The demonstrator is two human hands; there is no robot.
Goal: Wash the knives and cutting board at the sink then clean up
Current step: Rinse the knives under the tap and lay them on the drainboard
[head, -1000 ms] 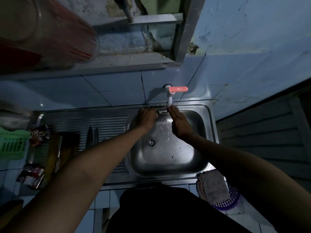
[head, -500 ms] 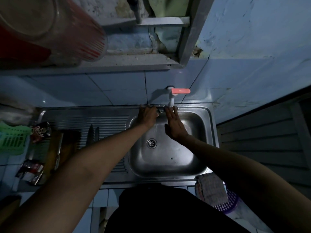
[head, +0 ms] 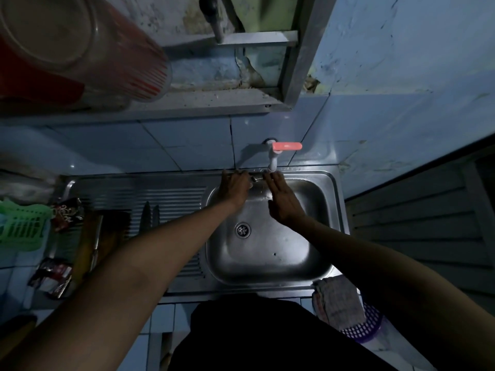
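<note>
Steel sink (head: pixel 325 223), left hand (head: pixel 235 187) fingers' grasp unclear — dim, right hand (head: pixel 281 202) fingers straight, knives (head: pixel 150 215) dim

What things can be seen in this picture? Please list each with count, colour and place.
sink: 1, steel, centre
tap: 1, white with pink handle, on wall above sink
knives: 2, dark, on drainboard left of basin
cutting board: 1, brownish, left of knives
green basket: 1, far left
cloth: 1, pale, at sink's near right corner
purple basket: 1, under cloth
left hand: at basin's back rim
right hand: open, under tap
</note>
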